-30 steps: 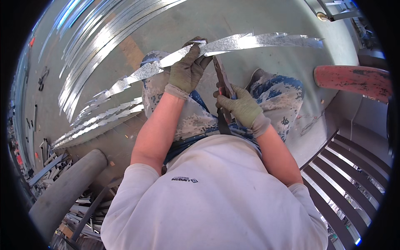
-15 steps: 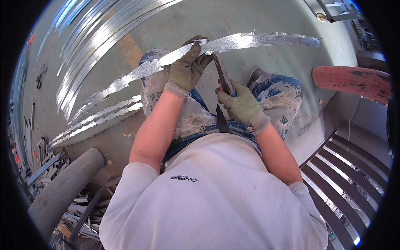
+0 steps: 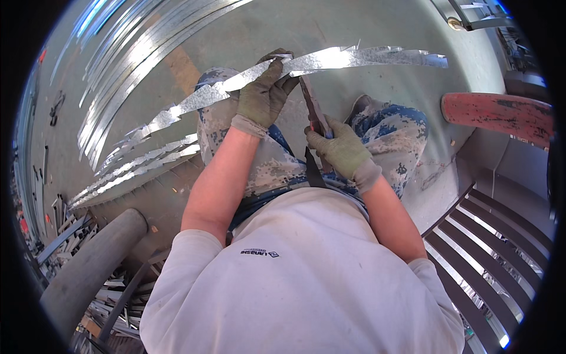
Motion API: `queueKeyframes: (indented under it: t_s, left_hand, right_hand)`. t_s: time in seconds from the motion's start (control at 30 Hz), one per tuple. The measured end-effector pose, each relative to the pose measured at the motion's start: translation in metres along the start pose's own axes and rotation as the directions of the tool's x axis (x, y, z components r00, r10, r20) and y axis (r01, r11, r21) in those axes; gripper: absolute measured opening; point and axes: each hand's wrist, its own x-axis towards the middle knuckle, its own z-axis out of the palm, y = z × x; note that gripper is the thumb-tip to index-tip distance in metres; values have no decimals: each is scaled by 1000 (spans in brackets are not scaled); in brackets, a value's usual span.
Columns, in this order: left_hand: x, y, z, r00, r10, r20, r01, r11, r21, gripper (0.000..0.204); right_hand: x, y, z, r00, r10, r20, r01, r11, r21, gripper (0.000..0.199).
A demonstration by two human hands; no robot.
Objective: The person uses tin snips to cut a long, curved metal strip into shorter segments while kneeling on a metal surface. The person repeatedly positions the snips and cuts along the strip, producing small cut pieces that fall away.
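The gloved left hand (image 3: 265, 94) grips a long jagged metal strip (image 3: 354, 58) stretching left to right above the knees. Just right, the gloved right hand (image 3: 341, 148) clenches tin snips (image 3: 311, 106), blades meeting the strip.

The sheet-metal strip (image 3: 330, 60) runs left to right above the knees, on the far side of both hands. The left hand (image 3: 263, 97) sits on it; the right hand (image 3: 340, 148) lies nearer the body, around the snips (image 3: 312, 112). More strips (image 3: 118, 76) lie on the floor (image 3: 330, 23) to the left, a pipe (image 3: 88, 271) lower left.
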Motion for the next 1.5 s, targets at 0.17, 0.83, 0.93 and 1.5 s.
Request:
queueKeyframes:
  t_s: [0.17, 0.83, 0.93, 1.5]
  left_hand:
    - [0, 0, -1, 1000, -18, -2, 18, 1000, 2, 30]
    - [-2, -19, 15, 995, -102, -14, 102, 991, 83, 49]
    - [-3, -21, 19, 996, -90, -13, 90, 991, 100, 50]
    - [-1, -27, 16, 994, -109, -3, 108, 989, 99, 57]
  right_hand:
    - [15, 7, 3, 998, -57, -29, 55, 996, -65, 43]
    - [19, 23, 26, 984, -177, -16, 176, 963, 204, 65]
    - [26, 31, 31, 977, -200, -81, 208, 971, 121, 62]
    - [23, 2, 51, 919, -190, -347, -123, 696, -708, 80]
